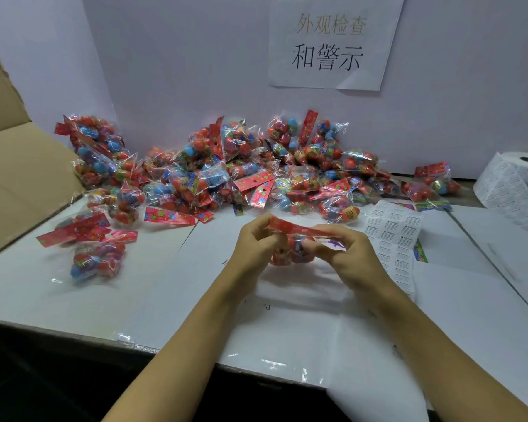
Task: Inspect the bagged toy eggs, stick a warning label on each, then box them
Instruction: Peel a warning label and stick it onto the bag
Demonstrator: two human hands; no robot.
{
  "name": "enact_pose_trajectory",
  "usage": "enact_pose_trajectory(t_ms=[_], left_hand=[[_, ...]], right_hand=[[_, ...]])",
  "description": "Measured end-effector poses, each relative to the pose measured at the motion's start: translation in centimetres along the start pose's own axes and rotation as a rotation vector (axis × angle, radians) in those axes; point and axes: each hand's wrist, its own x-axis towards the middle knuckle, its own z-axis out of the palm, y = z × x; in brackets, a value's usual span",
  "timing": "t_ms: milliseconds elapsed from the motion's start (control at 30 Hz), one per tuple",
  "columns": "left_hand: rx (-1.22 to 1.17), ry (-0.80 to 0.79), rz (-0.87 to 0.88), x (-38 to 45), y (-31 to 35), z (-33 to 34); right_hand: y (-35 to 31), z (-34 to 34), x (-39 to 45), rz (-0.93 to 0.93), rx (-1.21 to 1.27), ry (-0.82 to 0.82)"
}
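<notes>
Bag of toy eggs (290,254) held up off the white tabletop (439,300), gripped at both ends. Left hand (256,242) curled round the left end, fingers pinching just under the red header card (299,229). Right hand (345,254) curled round the right end, fingertips (314,246) closed on the film. Header card lying across the tops of both sets of fingers, tilted down toward the right. Eggs hanging between and below the fingertips, partly hidden by them; count not readable.

Judged purpose of the two-handed grip: film drawn taut and turned to the eye for inspection, and a flat face offered for the label. No label seen on the fingers; cannot tell whether one is already on the bag.

Sheet of warning labels (392,229) flat on the table just beyond the right fingers, within easy reach. Label roll (512,181) further out on the same side. Pile of bagged eggs (256,169) well ahead of the fingertips, against the back wall. Few separate bags (95,254) out past the left fingers, near the open cardboard box (19,184), likely placed there for boxing.
</notes>
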Motion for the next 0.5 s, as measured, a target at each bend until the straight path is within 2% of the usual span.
enact_pose_trajectory(t_ms=[233,367,500], left_hand=[[-0.004,0.009,0.017,-0.04,-0.17,-0.01],[0.047,0.027,0.001,0.29,-0.61,-0.26],[0.068,0.029,0.008,0.35,-0.59,-0.27]], right_hand=[[-0.38,-0.04,0.00,0.024,0.026,0.045],[-0.55,-0.13,-0.06,0.052,0.029,0.002],[-0.57,-0.37,0.09,0.166,0.050,-0.063]])
